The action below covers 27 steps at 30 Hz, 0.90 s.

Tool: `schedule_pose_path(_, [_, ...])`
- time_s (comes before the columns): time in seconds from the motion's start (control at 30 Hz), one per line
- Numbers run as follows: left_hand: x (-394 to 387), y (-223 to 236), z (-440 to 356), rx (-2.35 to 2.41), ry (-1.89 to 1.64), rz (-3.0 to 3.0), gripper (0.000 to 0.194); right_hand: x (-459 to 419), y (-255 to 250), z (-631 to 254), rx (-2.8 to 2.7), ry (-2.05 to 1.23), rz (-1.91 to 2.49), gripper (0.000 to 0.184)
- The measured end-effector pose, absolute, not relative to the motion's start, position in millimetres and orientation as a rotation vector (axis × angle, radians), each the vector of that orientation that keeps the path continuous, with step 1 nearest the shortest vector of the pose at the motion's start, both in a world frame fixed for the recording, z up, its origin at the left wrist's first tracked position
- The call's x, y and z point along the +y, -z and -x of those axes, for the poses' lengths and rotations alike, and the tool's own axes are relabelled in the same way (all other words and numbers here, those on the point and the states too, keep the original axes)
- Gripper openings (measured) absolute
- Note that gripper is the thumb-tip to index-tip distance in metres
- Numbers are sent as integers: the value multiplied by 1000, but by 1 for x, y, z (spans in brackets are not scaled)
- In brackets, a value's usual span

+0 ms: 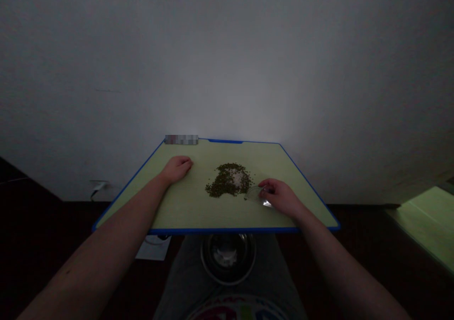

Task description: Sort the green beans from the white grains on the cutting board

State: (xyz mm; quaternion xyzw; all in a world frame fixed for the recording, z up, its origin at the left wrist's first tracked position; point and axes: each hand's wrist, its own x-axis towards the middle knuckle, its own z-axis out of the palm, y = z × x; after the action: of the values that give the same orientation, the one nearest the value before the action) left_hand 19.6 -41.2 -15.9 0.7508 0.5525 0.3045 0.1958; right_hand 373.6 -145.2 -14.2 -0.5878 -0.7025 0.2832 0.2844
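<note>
Two bare hands lie on the board, and only one seems to hold anything. The right hand (278, 198) has its fingers curled over a small clear plastic or glass dish (253, 193), which sits just beside the pile; the dark light and the hand make its exact shape and tilt hard to read. The left hand (176, 169) rests palm down, relaxed and empty, its fingers loosely curled against the surface.

Between the hands sits a low, uneven heap of small dark green seeds (218, 188), roughly in the middle of the board, with a pale whitish patch (237, 178) on top. Stray seeds spread from its edges toward the right hand. Beneath it all lies a pale green rectangular cutting board with a blue rim (227, 230).

Below the near edge of the board, a round stainless steel bowl (228, 258) sits over grey trousers (177, 275), and a sheet of white paper (154, 247) lies to its left on the dark floor (42, 244). A plain white wall (227, 64) rises behind the board, with a short black cable (95, 192) at its foot, while a second pale green surface (423, 225) shows at the far right.
</note>
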Motion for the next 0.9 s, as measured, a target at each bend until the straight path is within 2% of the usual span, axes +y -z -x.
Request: schedule_pose_path(0.9, [-38,14,-21,1538,-851,-2075,29,-181,-2,-355,-1979,-853,1533,23])
